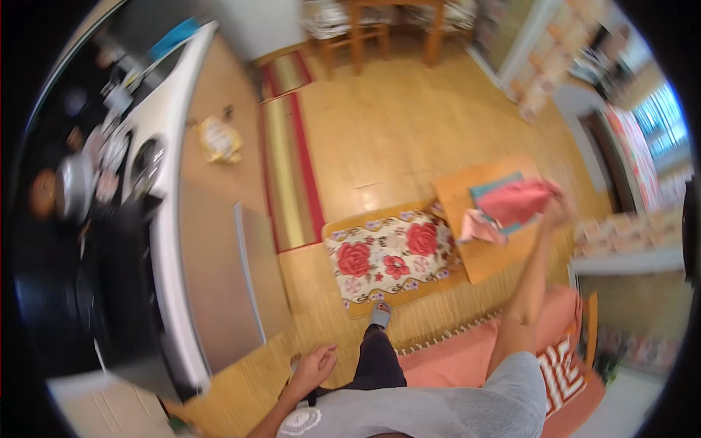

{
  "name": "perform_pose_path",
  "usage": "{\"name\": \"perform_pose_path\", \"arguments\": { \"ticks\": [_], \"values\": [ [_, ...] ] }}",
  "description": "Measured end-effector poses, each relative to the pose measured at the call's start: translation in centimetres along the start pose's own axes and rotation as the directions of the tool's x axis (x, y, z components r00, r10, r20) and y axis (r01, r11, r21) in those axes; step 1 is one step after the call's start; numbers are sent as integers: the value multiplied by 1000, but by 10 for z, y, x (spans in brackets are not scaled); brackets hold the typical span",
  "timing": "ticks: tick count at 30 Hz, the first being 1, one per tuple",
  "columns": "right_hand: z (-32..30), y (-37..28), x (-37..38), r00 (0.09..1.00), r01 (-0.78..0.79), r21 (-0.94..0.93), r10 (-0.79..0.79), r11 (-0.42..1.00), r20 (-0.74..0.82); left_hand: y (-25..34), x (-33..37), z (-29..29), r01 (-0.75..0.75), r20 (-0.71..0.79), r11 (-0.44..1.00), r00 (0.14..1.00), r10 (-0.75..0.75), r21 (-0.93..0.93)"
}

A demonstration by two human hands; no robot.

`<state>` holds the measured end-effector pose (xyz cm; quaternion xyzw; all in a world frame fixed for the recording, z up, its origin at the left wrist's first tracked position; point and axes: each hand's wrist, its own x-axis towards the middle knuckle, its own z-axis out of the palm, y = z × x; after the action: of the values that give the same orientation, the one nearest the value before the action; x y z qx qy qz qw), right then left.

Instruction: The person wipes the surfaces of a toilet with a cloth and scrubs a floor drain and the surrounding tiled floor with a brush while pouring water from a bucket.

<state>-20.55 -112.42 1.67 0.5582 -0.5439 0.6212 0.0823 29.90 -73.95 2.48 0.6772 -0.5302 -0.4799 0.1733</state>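
My right arm stretches out over a low wooden table point(487, 270) at the right. At its end my right hand point(557, 210) is closed on the edge of a pink cloth point(515, 201). Under the cloth lies a flat teal piece point(514, 227), whose kind I cannot make out. A paler pink cloth point(480, 228) hangs or lies crumpled at the table's near left side. Down by my thigh, my left hand point(314, 371) is loosely open and holds nothing.
A flowered rug point(387, 255) spreads beside the table, with my slippered foot on its near edge. A striped runner point(286, 168) lies along the counter point(219, 175) at left. Behind the table side nearest me stands a sofa with a coral cover point(453, 361). Chairs point(332, 33) stand far ahead.
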Motion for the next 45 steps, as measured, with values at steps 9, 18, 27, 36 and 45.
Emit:
{"name": "perform_pose_path", "arguments": {
  "ticks": [9,18,27,36,45],
  "values": [
    [-49,-190,80,965,-31,-799,-190,600,-180,-89,-177,-47,-120,-314,971,948,50,-209],
    [-90,-655,-84,937,327,769,-292,550,-189,-232,-406,-122,-262,-549,835,834,-56,-484],
    [-111,-1070,-490,249,-950,271,-901,-155,355,-332,-598,-264,-596,-941,739,297,-160,-314],
    [-6,-1270,-752,-332,-942,-90,-854,324,400,-582,-671,-348,-223,-902,874,98,-421,-432],
    [141,-1418,-1078,-750,-656,-562,-348,503,563,-795,-742,-450,-157,-674,672,-51,-737,-724]
  ]
}}
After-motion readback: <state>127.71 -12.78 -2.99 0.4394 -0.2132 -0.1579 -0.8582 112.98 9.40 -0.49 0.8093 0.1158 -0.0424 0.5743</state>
